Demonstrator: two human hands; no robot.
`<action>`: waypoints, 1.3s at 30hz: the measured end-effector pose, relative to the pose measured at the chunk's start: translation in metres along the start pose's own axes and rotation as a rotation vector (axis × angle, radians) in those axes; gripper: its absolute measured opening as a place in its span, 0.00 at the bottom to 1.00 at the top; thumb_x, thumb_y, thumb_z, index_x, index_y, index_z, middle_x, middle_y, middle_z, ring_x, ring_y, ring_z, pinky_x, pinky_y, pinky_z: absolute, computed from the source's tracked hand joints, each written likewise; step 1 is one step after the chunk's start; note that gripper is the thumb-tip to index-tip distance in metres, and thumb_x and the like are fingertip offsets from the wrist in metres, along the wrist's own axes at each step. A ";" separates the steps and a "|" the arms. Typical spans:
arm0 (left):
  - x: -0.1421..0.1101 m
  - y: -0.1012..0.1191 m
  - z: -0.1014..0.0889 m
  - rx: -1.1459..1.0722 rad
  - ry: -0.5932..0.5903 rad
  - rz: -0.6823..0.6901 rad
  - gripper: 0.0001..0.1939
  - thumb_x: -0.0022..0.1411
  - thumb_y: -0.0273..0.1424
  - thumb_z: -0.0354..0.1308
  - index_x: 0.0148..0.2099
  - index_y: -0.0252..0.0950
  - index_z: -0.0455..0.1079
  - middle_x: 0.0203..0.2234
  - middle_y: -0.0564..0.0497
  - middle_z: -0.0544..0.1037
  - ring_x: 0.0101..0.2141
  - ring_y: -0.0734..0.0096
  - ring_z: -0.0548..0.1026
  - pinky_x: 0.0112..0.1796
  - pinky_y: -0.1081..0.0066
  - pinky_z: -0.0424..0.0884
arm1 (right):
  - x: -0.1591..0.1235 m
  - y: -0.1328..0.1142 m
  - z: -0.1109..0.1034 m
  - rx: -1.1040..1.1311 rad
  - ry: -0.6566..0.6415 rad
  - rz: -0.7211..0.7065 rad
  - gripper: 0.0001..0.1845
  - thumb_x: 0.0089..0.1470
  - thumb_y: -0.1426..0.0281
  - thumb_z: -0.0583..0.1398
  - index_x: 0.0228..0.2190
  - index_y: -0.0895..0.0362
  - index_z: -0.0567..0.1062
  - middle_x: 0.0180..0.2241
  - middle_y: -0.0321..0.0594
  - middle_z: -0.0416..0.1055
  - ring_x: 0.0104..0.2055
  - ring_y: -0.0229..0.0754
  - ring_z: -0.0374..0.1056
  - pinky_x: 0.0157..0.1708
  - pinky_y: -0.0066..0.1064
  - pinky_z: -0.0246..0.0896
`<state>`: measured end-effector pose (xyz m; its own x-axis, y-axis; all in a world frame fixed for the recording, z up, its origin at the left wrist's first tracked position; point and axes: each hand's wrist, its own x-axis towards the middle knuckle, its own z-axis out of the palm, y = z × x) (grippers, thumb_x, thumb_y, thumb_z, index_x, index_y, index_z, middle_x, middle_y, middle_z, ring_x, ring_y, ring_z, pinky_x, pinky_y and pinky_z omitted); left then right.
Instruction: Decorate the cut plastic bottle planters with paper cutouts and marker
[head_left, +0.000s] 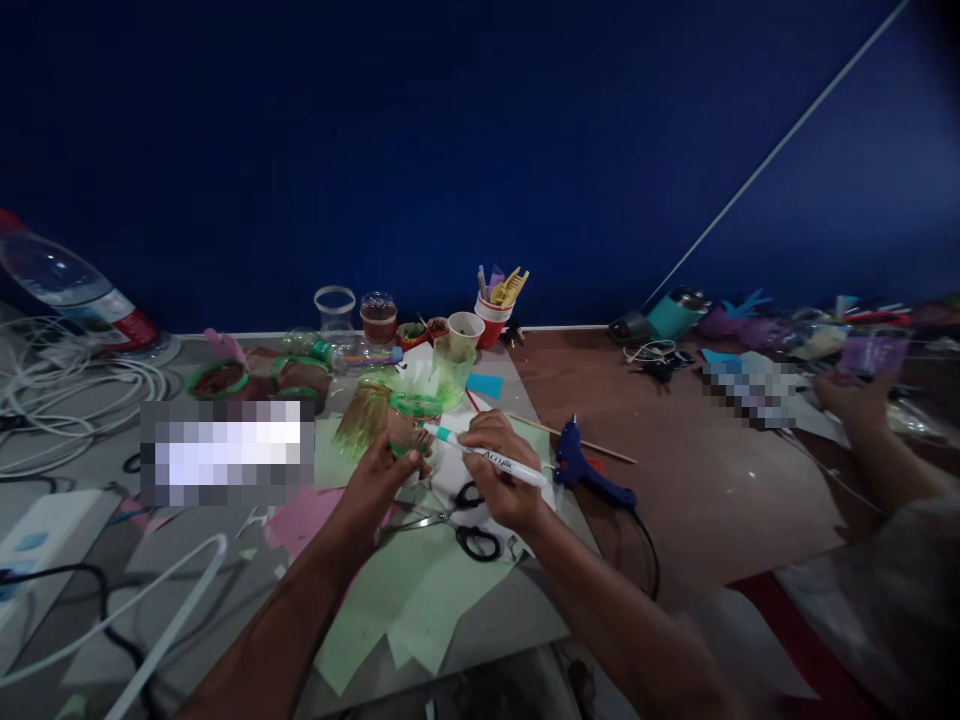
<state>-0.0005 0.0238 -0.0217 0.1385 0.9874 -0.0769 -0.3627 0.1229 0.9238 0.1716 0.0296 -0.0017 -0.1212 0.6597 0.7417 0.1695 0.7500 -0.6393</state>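
Observation:
Between the fingers of my left hand is a small clear plastic cup with a green rim. My right hand grips a white acrylic paint marker, and its green tip end points left, at or close to the cup's side. Whether the tip touches the plastic I cannot tell. Under my hands lie black-handled scissors and cut sheets of light green paper. Just to the right of the marker rests a blue hot glue gun. Behind the cup is a translucent green piece.
White cables and a large bottle stand at the left. Clear containers, a white cup and a red cup of utensils line the wall. A wooden stick crosses the table. Another person's hand works at the right.

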 end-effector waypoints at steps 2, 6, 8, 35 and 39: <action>0.000 -0.001 -0.001 0.019 -0.002 0.006 0.22 0.51 0.37 0.65 0.47 0.34 0.69 0.30 0.49 0.74 0.28 0.71 0.70 0.32 0.69 0.65 | 0.000 0.000 0.000 -0.013 -0.003 0.004 0.07 0.55 0.69 0.55 0.35 0.55 0.72 0.29 0.41 0.71 0.33 0.44 0.68 0.35 0.41 0.64; 0.000 -0.003 -0.002 0.033 0.006 0.017 0.22 0.50 0.37 0.66 0.46 0.35 0.69 0.30 0.50 0.74 0.27 0.72 0.71 0.32 0.69 0.66 | 0.001 -0.001 0.000 -0.035 -0.004 0.007 0.07 0.54 0.69 0.56 0.35 0.54 0.72 0.28 0.41 0.70 0.33 0.44 0.67 0.35 0.41 0.63; 0.000 -0.002 -0.001 0.044 0.012 0.019 0.21 0.49 0.37 0.66 0.44 0.35 0.69 0.29 0.51 0.74 0.27 0.71 0.71 0.32 0.70 0.66 | 0.003 -0.001 0.000 -0.039 -0.004 -0.008 0.07 0.54 0.71 0.56 0.35 0.55 0.72 0.28 0.41 0.70 0.33 0.43 0.67 0.36 0.40 0.63; 0.002 -0.002 -0.007 0.076 0.001 0.030 0.21 0.52 0.37 0.64 0.47 0.35 0.67 0.31 0.50 0.73 0.28 0.71 0.71 0.34 0.68 0.66 | 0.002 0.000 -0.001 -0.117 0.013 -0.001 0.07 0.54 0.72 0.56 0.34 0.55 0.73 0.29 0.41 0.71 0.32 0.43 0.67 0.36 0.40 0.63; 0.002 -0.002 -0.008 0.063 -0.008 0.031 0.22 0.52 0.37 0.64 0.49 0.35 0.67 0.33 0.49 0.73 0.28 0.72 0.70 0.34 0.69 0.66 | 0.001 0.001 0.000 -0.106 0.030 -0.008 0.07 0.54 0.73 0.56 0.34 0.55 0.73 0.29 0.40 0.70 0.32 0.42 0.66 0.36 0.40 0.63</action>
<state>-0.0070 0.0264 -0.0265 0.1356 0.9897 -0.0454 -0.3082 0.0857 0.9474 0.1718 0.0310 -0.0013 -0.0940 0.6508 0.7534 0.2715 0.7449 -0.6095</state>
